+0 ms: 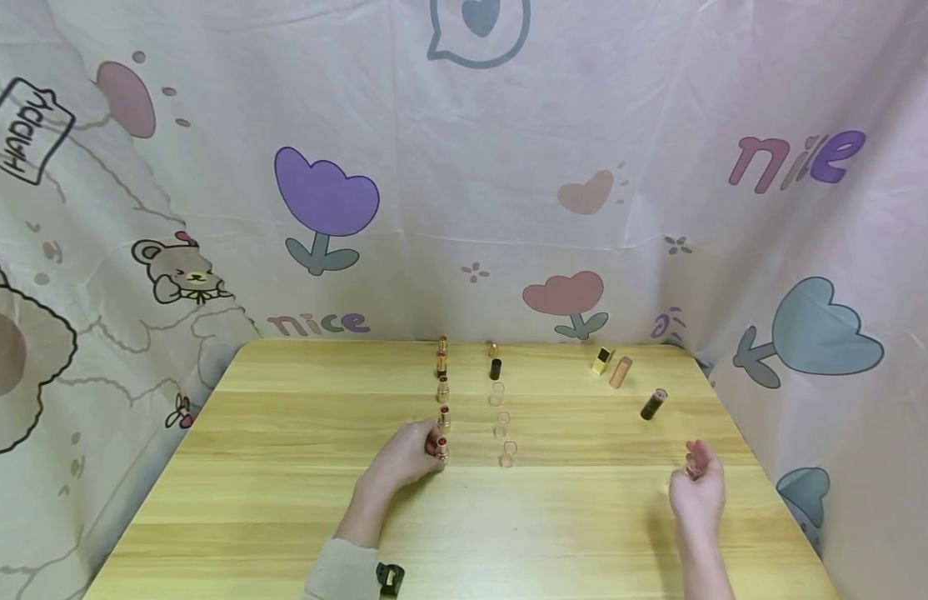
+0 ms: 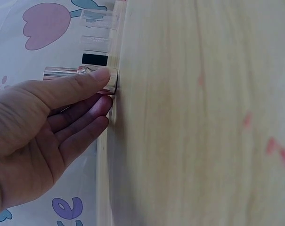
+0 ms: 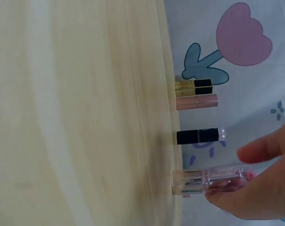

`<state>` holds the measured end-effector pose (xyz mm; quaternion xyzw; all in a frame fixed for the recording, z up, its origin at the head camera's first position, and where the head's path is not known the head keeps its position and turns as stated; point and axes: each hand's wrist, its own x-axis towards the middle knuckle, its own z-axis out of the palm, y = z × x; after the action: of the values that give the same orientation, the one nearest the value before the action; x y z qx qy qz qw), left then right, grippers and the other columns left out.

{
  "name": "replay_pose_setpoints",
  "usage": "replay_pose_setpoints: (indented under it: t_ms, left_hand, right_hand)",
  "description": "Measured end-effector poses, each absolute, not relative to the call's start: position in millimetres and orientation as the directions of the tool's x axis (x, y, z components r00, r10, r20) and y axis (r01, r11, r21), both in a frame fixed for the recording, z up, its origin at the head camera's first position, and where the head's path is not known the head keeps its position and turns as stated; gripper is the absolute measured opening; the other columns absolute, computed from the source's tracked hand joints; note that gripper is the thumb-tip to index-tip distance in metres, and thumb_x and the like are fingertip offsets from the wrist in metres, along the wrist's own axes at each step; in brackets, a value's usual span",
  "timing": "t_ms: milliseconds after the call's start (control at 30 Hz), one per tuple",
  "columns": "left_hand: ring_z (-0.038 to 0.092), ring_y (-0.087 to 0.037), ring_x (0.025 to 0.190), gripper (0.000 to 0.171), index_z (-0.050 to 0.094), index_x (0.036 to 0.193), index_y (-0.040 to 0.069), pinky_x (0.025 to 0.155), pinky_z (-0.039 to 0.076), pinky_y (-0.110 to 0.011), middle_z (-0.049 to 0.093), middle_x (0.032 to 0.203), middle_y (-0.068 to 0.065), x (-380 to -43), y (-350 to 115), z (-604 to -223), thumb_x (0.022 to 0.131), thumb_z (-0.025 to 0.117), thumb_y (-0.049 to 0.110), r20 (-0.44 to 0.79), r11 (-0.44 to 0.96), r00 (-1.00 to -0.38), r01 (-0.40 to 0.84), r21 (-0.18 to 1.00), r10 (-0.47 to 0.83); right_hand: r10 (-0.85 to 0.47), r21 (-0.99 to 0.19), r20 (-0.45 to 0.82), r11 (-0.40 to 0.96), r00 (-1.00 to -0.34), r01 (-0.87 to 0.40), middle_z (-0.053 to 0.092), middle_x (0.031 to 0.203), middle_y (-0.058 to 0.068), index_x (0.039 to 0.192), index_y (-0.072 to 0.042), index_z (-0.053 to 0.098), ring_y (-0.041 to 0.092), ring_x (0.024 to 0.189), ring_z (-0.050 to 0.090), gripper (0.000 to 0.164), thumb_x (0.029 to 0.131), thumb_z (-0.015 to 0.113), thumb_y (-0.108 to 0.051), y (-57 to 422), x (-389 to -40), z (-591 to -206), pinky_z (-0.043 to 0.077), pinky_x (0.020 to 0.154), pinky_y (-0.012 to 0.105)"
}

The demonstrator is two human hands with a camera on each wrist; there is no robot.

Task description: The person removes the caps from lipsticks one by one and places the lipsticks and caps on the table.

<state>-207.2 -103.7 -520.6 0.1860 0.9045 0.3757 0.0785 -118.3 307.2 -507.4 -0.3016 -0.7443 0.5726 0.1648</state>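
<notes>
My left hand [image 1: 406, 457] pinches the gold tube of an uncapped red lipstick [image 1: 442, 448] at the near end of a line of upright, uncapped lipsticks [image 1: 444, 418]. In the left wrist view the thumb lies over that tube's shiny metal base. At the right side of the table, my right hand [image 1: 698, 487] is round a clear-capped lipstick [image 3: 189, 182]. The thumb is against its cap, while the forefinger lies a little apart from it. Whether its base touches the table, I cannot tell. Beyond stand a black lipstick [image 1: 654, 404], a pink one [image 1: 621, 372] and a gold-and-black one [image 1: 601, 361].
Right of the uncapped lipsticks runs a line of caps: clear ones [image 1: 509, 454] near me, a black cap [image 1: 496, 369] and a gold cap [image 1: 493, 350] farther back. A printed curtain [image 1: 464, 192] hangs behind the wooden table [image 1: 284, 433].
</notes>
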Motion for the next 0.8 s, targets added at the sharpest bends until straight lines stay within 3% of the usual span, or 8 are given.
replay_pose_setpoints:
  t_ms: [100,300,433,700,800]
  left_hand:
    - [0.057,-0.013,0.076,0.03,0.063,0.094,0.007,0.065,0.051,-0.026,0.062,0.084,0.0,-207.4,-103.6,-520.9,0.078,0.086,-0.004,-0.002,0.649,-0.919,0.277,0.709,0.395]
    - [0.057,-0.013,0.076,0.031,0.063,0.096,0.007,0.066,0.051,-0.026,0.062,0.084,0.0,-207.4,-104.0,-521.2,0.077,0.086,-0.004,0.003,0.65,-0.919,0.282,0.706,0.395]
    - [0.057,-0.013,0.077,0.032,0.064,0.097,0.006,0.067,0.052,-0.025,0.062,0.085,0.0,-206.6,-104.5,-520.6,0.077,0.086,-0.004,0.008,0.644,-0.917,0.287,0.709,0.4]
    - [0.058,-0.013,0.08,0.034,0.064,0.1,0.004,0.069,0.055,-0.025,0.063,0.087,-0.001,-205.2,-105.4,-521.4,0.077,0.086,-0.005,0.011,0.627,-0.912,0.291,0.723,0.41]
    - [0.06,-0.014,0.083,0.036,0.065,0.104,0.003,0.073,0.057,-0.027,0.064,0.09,-0.002,-204.0,-105.8,-521.0,0.076,0.087,-0.004,0.011,0.615,-0.914,0.282,0.736,0.406]
  right_hand:
    - [0.642,-0.951,-0.115,0.149,-0.758,0.271,0.038,0.162,0.015,0.163,-0.002,0.022,0.031,0.142,0.036,0.072,0.093,0.035,0.01,309.9,-117.9,-509.0,0.035,0.117,0.021]
    - [0.605,-0.957,-0.171,0.087,-0.778,0.278,0.039,0.162,0.018,0.161,-0.001,0.028,0.036,0.15,0.032,0.062,0.101,0.043,0.006,313.7,-117.3,-510.7,0.03,0.126,0.037]
    - [0.597,-0.955,-0.173,0.094,-0.783,0.283,0.042,0.16,0.018,0.159,0.0,0.031,0.036,0.149,0.035,0.059,0.102,0.045,0.004,314.2,-118.9,-512.0,0.031,0.126,0.037]
    - [0.598,-0.968,-0.162,0.06,-0.785,0.245,0.047,0.156,0.018,0.158,-0.002,0.034,0.008,0.122,0.05,0.056,0.105,0.05,-0.001,306.7,-122.0,-512.5,0.04,0.114,0.017]
    - [0.581,-0.976,-0.153,0.039,-0.8,0.215,0.045,0.157,0.019,0.159,0.0,0.032,0.009,0.125,0.049,0.057,0.105,0.049,-0.001,302.0,-124.0,-511.9,0.041,0.109,0.011]
